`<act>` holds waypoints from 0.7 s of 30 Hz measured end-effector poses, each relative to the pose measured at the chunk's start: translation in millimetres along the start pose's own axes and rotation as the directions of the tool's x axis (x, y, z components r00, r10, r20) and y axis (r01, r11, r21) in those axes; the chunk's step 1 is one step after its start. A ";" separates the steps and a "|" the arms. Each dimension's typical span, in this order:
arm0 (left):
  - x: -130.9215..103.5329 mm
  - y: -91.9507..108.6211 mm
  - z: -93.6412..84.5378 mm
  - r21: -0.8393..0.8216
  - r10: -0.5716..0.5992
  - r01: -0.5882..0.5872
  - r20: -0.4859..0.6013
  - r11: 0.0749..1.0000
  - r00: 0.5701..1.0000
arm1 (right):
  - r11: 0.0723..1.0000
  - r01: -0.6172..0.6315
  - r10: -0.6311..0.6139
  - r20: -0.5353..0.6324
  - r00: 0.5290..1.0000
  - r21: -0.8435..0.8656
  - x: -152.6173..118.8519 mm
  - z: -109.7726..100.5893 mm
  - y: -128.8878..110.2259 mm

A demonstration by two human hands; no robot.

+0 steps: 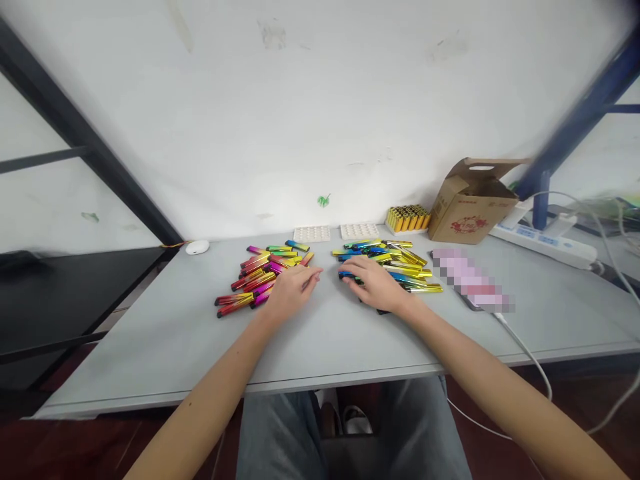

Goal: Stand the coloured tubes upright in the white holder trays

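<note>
Two loose piles of shiny, colour-graded lighters lie on the grey table. My left hand (291, 293) is beside the right edge of the red, magenta and yellow lighters (254, 273). Its thumb and fingers are drawn together in a pinch; whatever is in them, if anything, cannot be made out. Over the left side of the blue, green and yellow lighters (407, 270) rests my right hand (373, 283). Its fingers and thumb curl round the end of a blue lighter (344, 274), and the rest of that lighter is hidden under the hand.
Two white trays with holes (312, 233) stand along the wall. Further right are a tray of upright golden lighters (409, 219), an open cardboard box (465, 210), a phone (467, 277) on a cable and a power strip (550, 245). A white case (197, 247) sits back left.
</note>
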State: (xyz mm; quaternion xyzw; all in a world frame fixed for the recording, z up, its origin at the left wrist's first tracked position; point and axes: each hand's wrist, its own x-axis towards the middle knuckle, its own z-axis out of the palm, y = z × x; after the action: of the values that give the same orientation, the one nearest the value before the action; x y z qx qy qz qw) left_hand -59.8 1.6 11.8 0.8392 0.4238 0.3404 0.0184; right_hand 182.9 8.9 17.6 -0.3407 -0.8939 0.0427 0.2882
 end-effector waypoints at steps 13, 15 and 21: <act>-0.2 -6.3 5.2 0.315 -0.077 0.088 -0.049 0.945 0.996 | 0.998 0.058 -0.057 0.117 0.991 -0.006 -3.3 13.5 -5.8; -2.8 -7.5 5.8 0.363 -0.128 0.118 0.003 0.924 0.992 | 0.996 0.038 -0.029 0.107 0.994 -0.079 -4.7 13.7 -1.6; -8.3 -7.6 8.8 0.386 -0.160 0.107 0.109 0.916 0.981 | 0.990 -0.017 0.040 0.161 0.986 -0.139 -9.1 17.0 5.8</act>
State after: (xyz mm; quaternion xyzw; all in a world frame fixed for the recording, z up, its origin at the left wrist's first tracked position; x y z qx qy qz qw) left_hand -63.3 2.7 -2.0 0.8175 0.5356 0.1911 -0.0914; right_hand 182.5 9.6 -2.6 -0.3679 -0.9103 0.0129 0.1893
